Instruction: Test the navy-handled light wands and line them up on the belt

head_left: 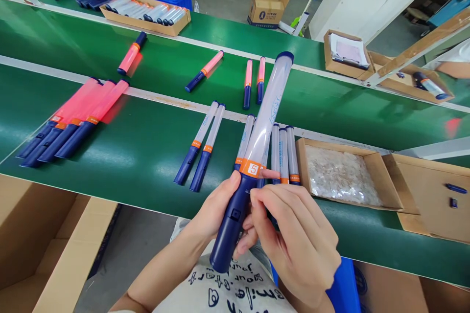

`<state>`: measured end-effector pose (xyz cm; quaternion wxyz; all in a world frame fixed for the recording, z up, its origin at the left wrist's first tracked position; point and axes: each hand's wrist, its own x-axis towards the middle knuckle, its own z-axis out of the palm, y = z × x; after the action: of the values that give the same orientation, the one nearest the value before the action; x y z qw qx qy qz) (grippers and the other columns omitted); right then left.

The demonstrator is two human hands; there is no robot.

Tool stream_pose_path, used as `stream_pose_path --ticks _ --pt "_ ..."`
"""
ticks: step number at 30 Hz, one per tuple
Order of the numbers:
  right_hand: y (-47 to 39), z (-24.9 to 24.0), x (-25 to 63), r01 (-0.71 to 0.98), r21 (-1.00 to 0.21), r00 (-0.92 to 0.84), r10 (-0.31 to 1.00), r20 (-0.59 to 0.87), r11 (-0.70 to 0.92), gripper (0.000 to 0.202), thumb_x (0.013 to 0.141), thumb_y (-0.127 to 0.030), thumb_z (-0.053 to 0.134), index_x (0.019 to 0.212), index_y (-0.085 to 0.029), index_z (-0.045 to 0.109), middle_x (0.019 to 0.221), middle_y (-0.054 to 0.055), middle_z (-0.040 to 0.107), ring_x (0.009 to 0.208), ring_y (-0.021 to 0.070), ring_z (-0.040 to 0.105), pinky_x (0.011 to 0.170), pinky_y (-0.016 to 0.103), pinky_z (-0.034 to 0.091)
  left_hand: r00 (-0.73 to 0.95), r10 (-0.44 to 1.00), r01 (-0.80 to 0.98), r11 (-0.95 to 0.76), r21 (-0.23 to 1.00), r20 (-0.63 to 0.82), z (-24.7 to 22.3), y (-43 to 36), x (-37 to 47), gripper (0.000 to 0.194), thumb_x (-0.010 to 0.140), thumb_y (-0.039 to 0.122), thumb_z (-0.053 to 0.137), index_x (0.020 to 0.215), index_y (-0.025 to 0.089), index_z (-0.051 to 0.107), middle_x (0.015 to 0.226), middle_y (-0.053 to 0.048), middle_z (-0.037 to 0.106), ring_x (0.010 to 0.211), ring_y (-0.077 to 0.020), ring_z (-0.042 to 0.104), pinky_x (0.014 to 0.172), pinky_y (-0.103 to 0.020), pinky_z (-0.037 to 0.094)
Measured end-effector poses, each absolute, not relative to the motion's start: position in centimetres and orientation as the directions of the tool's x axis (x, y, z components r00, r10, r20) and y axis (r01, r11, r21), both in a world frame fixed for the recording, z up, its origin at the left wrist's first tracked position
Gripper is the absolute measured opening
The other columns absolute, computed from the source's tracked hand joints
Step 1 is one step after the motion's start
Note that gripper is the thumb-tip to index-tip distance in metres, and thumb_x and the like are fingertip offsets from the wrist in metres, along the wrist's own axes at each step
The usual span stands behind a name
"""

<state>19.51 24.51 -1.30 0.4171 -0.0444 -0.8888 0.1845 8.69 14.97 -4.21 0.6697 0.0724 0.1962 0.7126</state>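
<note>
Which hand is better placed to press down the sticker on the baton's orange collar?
Right. The right hand already has a fingertip beside the sticker, while the left hand grips the baton by its blue handle, steadying it.

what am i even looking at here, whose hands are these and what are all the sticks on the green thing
This is one picture from a camera worn on a person's head, looking forward and down at their own two bare hands. There is no machine.

The left hand grips the dark blue handle of a light wand, a stick with a clear tube, an orange collar and a blue end cap. The right hand touches the wand near a small white sticker marked 5 on the collar.

The green surface looks like a conveyor belt. On it lie more clear-tubed wands, a group glowing red at the left, and an open cardboard tray of small pale pieces. A box of wands sits farther back.
</note>
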Motion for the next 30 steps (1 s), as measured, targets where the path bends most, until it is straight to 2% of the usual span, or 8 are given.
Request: stream_pose_path --ticks 12,18,22,30 --pt "24.6 -1.7 18.9 -0.093 -0.384 -0.663 0.231 0.712 0.919 0.017 0.098 -0.001 0.067 0.113 -0.007 0.065 0.101 0.008 0.071 0.101 0.0180 0.068 0.090 0.037 0.062 -0.124 0.977 -0.920 -0.048 0.388 -0.175 -4.8 15.1 8.8 0.071 0.094 0.074 0.065 0.135 0.017 0.069 0.057 0.004 0.052 0.034 -0.0115 0.052 0.034 -0.018 0.045" --pt "24.9 -2.1 18.9 -0.100 -0.365 -0.675 0.207 0.708 0.925 0.018 0.096 0.000 0.068 0.114 -0.004 0.065 0.103 0.010 0.070 0.102 0.0190 0.065 0.093 0.038 0.059 -0.208 0.963 -0.895 -0.117 0.431 -0.171 -4.7 15.3 8.9 0.062 0.103 0.068 0.051 0.139 0.021 0.066 0.056 0.006 0.048 0.031 -0.0084 0.044 0.034 -0.015 0.042" --pt "25.0 -2.2 18.8 -0.087 -0.353 -0.671 0.207 0.712 0.931 0.016 0.097 -0.001 0.068 0.113 -0.004 0.065 0.102 0.010 0.070 0.102 0.0184 0.065 0.093 0.037 0.058 -0.193 0.968 -0.885 -0.099 0.455 -0.164 -4.8 15.5 8.7 0.064 0.106 0.066 0.044 0.147 0.020 0.062 0.057 0.007 0.045 0.031 -0.0077 0.040 0.032 -0.015 0.039" --pt "24.9 -2.3 18.5 -0.065 -0.346 -0.652 0.223 0.725 0.936 0.017 0.095 0.001 0.069 0.111 -0.005 0.065 0.101 0.010 0.071 0.099 0.0186 0.066 0.090 0.037 0.059 -0.202 0.969 -0.846 -0.101 0.523 -0.139 -5.8 15.5 8.2 0.068 0.104 0.067 0.046 0.152 0.020 0.057 0.058 0.007 0.048 0.033 -0.0097 0.045 0.033 -0.017 0.042"
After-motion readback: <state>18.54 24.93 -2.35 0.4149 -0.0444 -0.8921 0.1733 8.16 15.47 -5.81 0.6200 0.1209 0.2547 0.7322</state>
